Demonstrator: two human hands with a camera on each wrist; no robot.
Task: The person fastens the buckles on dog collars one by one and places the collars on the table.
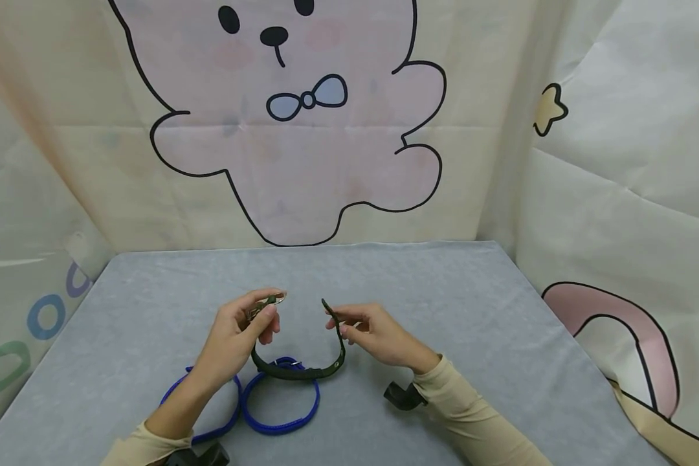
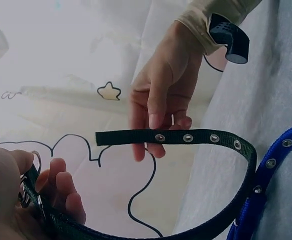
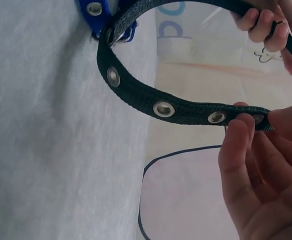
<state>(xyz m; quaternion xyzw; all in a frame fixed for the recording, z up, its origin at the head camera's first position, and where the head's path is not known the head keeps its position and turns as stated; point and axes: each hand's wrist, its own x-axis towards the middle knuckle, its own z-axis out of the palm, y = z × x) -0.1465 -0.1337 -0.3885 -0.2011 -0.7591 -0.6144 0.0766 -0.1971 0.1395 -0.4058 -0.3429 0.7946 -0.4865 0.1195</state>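
Observation:
A dark green collar with metal eyelets hangs in an open loop between both hands. My left hand grips its buckle end, where bits of metal show at the fingertips. Near the other end, my right hand pinches the strap between thumb and fingers. That free end sticks out past the right fingers in the left wrist view. Under and behind the loop, a blue collar lies on the table in two rings, partly hidden by the left forearm.
A grey cloth covers the table. Behind it hangs a pale curtain with a cartoon bear, and another sheet hangs on the right. Black camera mounts sit at the wrists.

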